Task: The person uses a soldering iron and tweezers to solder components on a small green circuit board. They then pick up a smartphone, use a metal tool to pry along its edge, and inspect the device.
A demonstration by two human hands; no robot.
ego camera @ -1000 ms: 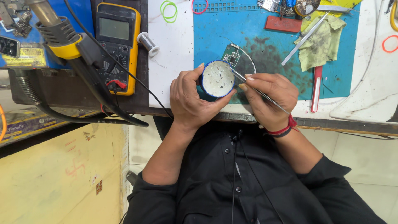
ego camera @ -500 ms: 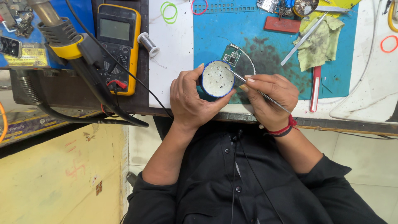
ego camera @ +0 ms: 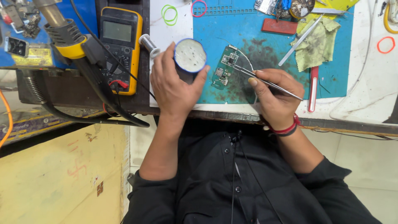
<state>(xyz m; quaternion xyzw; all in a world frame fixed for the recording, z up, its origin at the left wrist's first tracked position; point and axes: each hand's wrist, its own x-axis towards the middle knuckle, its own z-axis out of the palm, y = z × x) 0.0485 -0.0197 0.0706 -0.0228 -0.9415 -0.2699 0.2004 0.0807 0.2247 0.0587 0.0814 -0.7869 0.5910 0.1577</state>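
While my left hand is closed around the small round tin of pale paste, lifted just above the near edge of the workbench, my right hand pinches the metal tweezers shut, their tips touching the green circuit board on the blue mat. I judge I am at the step of working one small part on the board. My next move needs a very steady tip, because the parts are tiny and close together.
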